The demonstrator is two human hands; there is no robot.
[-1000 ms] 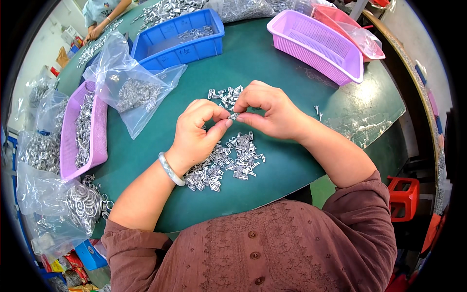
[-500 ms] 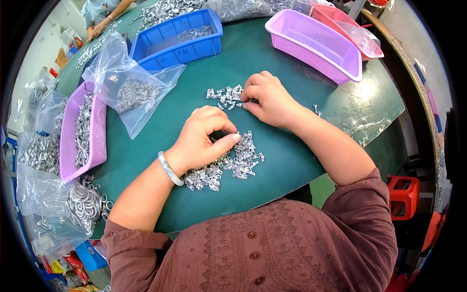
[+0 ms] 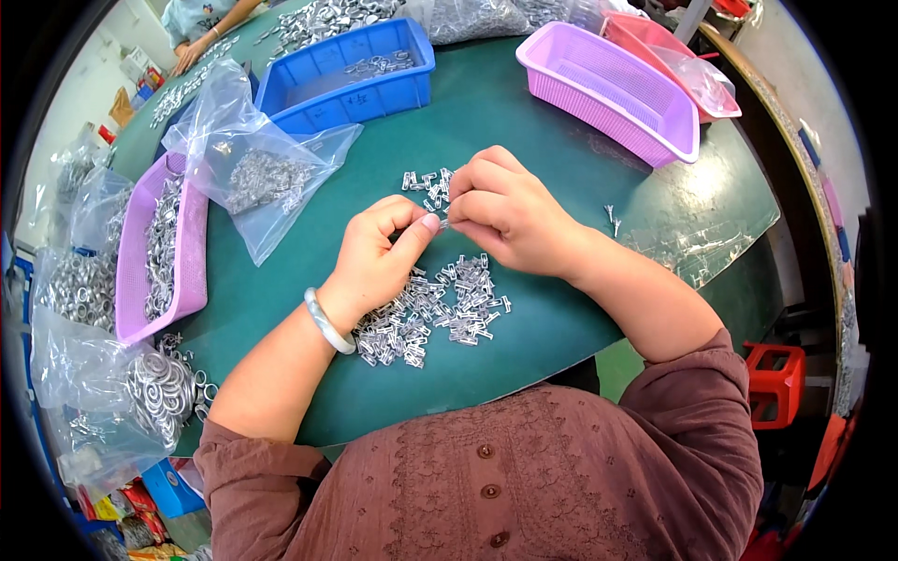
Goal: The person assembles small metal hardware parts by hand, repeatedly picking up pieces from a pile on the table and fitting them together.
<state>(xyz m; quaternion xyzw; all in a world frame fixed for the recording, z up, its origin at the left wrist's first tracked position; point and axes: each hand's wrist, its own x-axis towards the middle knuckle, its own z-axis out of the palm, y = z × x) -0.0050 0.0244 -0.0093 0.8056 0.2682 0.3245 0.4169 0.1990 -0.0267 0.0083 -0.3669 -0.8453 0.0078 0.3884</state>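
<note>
My left hand [image 3: 379,257] and my right hand [image 3: 505,215] meet fingertip to fingertip above the green table [image 3: 524,122], pinching a small silver metal part [image 3: 441,224] between them. A pale bangle [image 3: 327,323] circles my left wrist. Below the hands lies a pile of small silver metal parts [image 3: 435,309]. A smaller cluster of the same parts [image 3: 426,182] sits just beyond my fingers.
A clear bag of metal parts [image 3: 257,178] lies at the left, by a purple tray of rings [image 3: 154,252]. A blue bin [image 3: 346,75] and an empty purple basket [image 3: 608,89] stand at the back. Bags of silver rings [image 3: 140,388] crowd the left edge. Another person's hands [image 3: 192,51] work far left.
My right hand came back from the far cluster of parts toward my left hand. My left hand lifted off the pile, and the two now pinch a part together.
</note>
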